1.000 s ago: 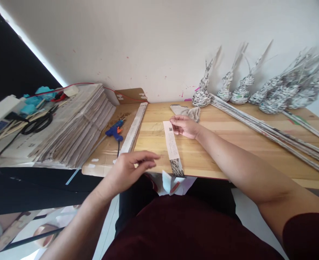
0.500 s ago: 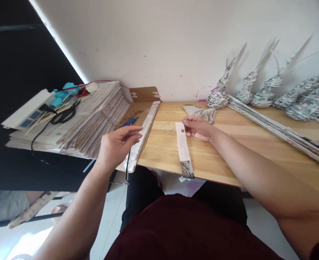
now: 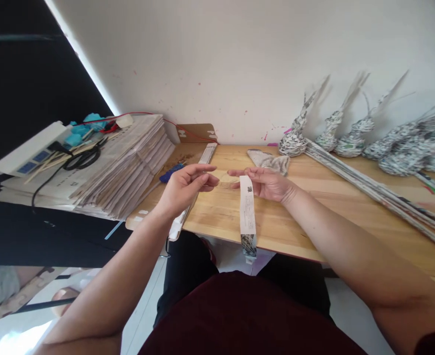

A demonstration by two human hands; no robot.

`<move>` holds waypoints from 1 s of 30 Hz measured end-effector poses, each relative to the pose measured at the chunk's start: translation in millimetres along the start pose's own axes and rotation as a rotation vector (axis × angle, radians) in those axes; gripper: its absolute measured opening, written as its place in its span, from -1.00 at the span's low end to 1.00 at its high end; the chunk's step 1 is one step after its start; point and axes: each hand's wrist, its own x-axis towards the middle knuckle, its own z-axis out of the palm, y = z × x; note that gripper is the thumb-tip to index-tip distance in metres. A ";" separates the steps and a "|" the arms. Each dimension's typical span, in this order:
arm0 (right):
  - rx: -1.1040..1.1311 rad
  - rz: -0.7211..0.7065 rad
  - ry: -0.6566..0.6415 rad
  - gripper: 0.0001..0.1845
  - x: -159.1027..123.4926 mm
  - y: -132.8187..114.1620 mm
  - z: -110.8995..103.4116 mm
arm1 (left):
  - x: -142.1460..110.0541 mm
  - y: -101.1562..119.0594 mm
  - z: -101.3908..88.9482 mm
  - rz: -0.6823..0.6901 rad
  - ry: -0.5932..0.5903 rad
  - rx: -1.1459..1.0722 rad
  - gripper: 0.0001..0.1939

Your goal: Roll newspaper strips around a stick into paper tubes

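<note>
A long strip of printed newspaper (image 3: 246,213) hangs from my right hand (image 3: 267,183), held near its top end between thumb and fingers. Its lower end, with a dark printed picture, droops past the table's front edge. To the left, my left hand (image 3: 191,186) has its thumb and fingers pinched together; whatever they hold, if anything, is too small to make out. The fingertips of both hands face each other, a short gap apart. Partly under my left hand lies a stack of folded paper strips (image 3: 207,153). A blue-handled tool (image 3: 170,173) rests behind that hand.
At the left stands a tall newspaper stack (image 3: 128,167) with a white power strip (image 3: 30,150), sticks and a black cable on top. A grey cloth (image 3: 268,161) lies behind my right hand. Woven paper vessels (image 3: 293,140) and long paper rods (image 3: 369,190) occupy the right side.
My left hand has moved right, close to my right hand. The newspaper strip, still in my right hand, has shifted slightly toward me. The view has tilted a little.
</note>
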 end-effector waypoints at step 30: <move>0.129 0.043 -0.111 -0.84 -2.1 3.4 -20.1 | 29.9 -27.8 -13.8 0.016 -0.189 0.380 -0.27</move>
